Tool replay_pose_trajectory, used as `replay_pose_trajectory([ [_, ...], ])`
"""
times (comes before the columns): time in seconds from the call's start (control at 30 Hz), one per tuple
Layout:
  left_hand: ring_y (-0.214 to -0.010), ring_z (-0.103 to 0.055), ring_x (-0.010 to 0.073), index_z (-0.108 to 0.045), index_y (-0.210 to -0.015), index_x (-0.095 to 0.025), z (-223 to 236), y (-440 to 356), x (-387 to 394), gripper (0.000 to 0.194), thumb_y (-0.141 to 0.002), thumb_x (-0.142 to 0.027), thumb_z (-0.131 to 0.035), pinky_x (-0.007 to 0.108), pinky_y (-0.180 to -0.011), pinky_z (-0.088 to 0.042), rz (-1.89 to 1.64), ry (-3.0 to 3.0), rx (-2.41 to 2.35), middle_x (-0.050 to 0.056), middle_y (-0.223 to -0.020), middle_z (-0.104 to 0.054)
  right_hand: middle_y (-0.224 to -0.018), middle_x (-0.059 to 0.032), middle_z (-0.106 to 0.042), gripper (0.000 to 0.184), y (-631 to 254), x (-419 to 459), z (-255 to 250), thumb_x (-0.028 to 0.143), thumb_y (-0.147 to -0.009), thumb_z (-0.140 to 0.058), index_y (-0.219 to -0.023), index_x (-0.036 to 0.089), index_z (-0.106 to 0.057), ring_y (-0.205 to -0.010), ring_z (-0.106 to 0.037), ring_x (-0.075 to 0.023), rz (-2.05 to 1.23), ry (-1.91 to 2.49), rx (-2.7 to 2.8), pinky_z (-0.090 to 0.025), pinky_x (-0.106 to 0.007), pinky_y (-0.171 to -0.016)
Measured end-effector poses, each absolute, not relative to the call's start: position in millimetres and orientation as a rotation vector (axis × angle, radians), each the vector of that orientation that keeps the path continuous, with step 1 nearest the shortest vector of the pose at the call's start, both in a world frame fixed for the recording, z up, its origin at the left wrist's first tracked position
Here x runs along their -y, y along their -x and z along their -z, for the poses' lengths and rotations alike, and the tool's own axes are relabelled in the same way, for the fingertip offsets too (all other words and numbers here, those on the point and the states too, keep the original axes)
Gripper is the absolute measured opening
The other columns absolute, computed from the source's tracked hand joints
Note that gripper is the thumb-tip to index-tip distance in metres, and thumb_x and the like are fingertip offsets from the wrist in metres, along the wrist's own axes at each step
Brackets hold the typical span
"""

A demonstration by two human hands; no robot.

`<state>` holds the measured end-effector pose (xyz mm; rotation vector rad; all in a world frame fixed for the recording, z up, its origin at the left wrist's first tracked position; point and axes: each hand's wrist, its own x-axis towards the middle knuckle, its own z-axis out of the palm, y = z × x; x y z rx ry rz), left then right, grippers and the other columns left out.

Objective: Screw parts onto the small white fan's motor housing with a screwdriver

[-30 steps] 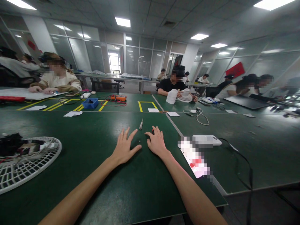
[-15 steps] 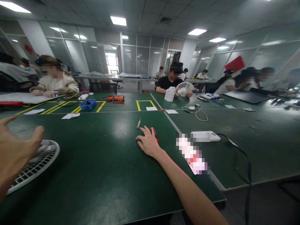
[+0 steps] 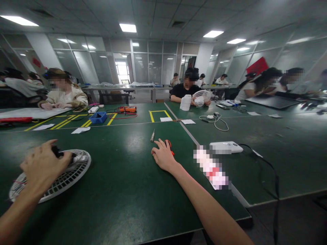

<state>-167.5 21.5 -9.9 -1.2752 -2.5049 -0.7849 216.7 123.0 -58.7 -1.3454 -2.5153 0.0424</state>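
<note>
My left hand (image 3: 44,166) is curled around a black part (image 3: 56,151), seemingly a motor, at the middle of a round white fan grille (image 3: 74,177) on the left of the bench. Thumb and fingers lie on either side of that part; the palm hides much of it. Near the bench's middle, my right hand (image 3: 165,156) rests with its fingers spread. Partly under and beside its fingers is a red and black tool (image 3: 169,147), its kind hidden. Just beyond the fingertips lies a small screwdriver (image 3: 152,135) with a clear handle.
On the green bench (image 3: 122,204) are a white box-shaped device (image 3: 226,147) with a black cable, a blurred pinkish item (image 3: 211,168), a blue bin (image 3: 98,117) and an orange meter (image 3: 128,109). Across the bench, a person (image 3: 187,88) holds another white fan.
My left hand has moved right, and the fan grille has shifted right with it, showing more fully. The right hand stays in place by the red and black tool. The view has shifted slightly.
</note>
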Motion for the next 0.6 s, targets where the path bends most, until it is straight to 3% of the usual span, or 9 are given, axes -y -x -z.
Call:
replay_pose_trajectory([
  [0.13,-0.132,-0.054,0.0449,-0.03,-0.157,-0.017,3.0,105.3,-38.3,0.076,-0.092,-0.054,-0.045,0.067,-0.109,-0.041,0.846,1.338,2.38,0.02,-0.147,-0.055,-0.157,-0.017,-0.05,0.026,-217.0,-122.8,59.3,0.021,-0.099,-0.05,-0.111,0.017,-0.073,-0.154,-0.031,-0.0318,-0.025,1.377,2.498,-0.017,-0.059,-0.126],
  [0.27,-0.133,-0.054,0.0407,-0.026,-0.158,-0.011,17.4,67.0,-57.9,0.081,-0.091,-0.048,-0.055,0.057,-0.11,-0.044,0.99,1.638,2.114,0.023,-0.15,-0.05,-0.157,-0.018,-0.05,0.03,-216.9,-124.0,61.3,0.021,-0.102,-0.044,-0.115,0.015,-0.071,-0.154,-0.032,-0.0322,-0.033,1.412,2.46,-0.019,-0.057,-0.126],
  [0.47,-0.129,-0.057,0.0379,-0.036,-0.154,-0.016,52.2,14.7,-79.6,0.075,-0.091,-0.046,-0.062,0.055,-0.108,-0.046,1.14,1.952,1.659,0.021,-0.145,-0.056,-0.155,-0.0198,-0.051,0.03,-216.5,-128.0,63.6,0.02,-0.103,-0.042,-0.117,0.013,-0.067,-0.153,-0.034,-0.0343,-0.032,1.442,2.34,-0.022,-0.057,-0.125],
  [0.6,-0.134,-0.054,0.0338,-0.031,-0.156,-0.019,67.9,-17.1,-84.4,0.073,-0.093,-0.037,-0.063,0.053,-0.111,-0.045,1.338,2.014,1.475,0.019,-0.146,-0.053,-0.152,-0.0215,-0.053,0.028,-218.9,-131.7,67.0,0.018,-0.102,-0.041,-0.117,0.014,-0.065,-0.152,-0.036,-0.0328,-0.029,1.462,2.233,-0.024,-0.057,-0.124],
])
